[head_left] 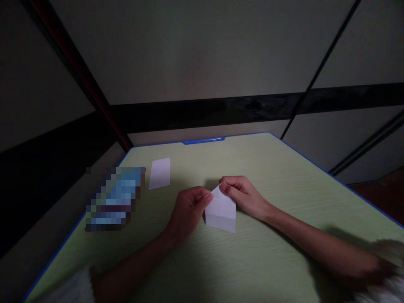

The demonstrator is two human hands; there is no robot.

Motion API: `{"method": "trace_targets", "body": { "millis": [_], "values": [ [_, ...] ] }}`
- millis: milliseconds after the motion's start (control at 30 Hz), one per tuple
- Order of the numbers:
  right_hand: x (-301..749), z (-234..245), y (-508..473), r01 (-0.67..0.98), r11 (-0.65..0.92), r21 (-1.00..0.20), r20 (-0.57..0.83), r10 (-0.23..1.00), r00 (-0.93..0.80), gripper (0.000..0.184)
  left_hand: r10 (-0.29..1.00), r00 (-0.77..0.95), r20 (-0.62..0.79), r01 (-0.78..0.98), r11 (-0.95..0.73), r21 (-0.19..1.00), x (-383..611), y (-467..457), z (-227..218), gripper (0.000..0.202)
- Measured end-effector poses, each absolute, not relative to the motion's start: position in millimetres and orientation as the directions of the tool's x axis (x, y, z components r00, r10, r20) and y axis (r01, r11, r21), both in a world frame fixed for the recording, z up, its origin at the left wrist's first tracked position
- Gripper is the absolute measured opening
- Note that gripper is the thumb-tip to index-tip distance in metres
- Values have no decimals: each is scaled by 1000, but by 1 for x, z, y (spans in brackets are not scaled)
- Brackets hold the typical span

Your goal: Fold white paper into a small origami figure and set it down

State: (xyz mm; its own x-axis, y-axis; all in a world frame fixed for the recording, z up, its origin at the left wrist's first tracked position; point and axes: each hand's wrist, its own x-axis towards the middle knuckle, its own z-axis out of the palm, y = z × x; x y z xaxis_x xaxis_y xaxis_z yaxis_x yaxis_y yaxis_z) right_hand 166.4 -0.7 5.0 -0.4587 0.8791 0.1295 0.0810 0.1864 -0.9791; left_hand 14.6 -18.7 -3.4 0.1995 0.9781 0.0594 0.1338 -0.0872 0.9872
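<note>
A small sheet of white paper (221,206) is held up between my two hands, just over the middle of the table. A crease runs across its lower part, and its upper end narrows to a point. My left hand (191,208) pinches the paper's left edge between thumb and fingers. On the other side, my right hand (244,195) grips it near the pointed top, with the thumb on the face towards me. The fingertips behind the paper are hidden.
A second white piece of paper (160,174) lies flat at the back left. Left of it is a flat, pixelated object (116,200), perhaps a phone. The pale green table (303,185) has a blue rim, with cabinet panels (202,54) behind it.
</note>
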Motion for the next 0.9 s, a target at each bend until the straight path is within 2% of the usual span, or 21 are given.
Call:
{"method": "trace_targets", "body": {
  "millis": [367, 733, 900],
  "values": [
    [170, 3, 7, 111, 158, -981, 80, 856, -510, 23, 969, 245, 25, 141, -61, 988, 16, -17, -1, 20],
    [167, 3, -2, 220, 348, -911, 110, 720, -685, 22, 906, 423, -25, 184, -59, 981, 17, -16, -1, 16],
    [167, 1, 0, 177, 239, -955, 76, 773, -630, 27, 950, 311, 17, 138, -62, 988, 15, -14, -2, 22]
  ]
}}
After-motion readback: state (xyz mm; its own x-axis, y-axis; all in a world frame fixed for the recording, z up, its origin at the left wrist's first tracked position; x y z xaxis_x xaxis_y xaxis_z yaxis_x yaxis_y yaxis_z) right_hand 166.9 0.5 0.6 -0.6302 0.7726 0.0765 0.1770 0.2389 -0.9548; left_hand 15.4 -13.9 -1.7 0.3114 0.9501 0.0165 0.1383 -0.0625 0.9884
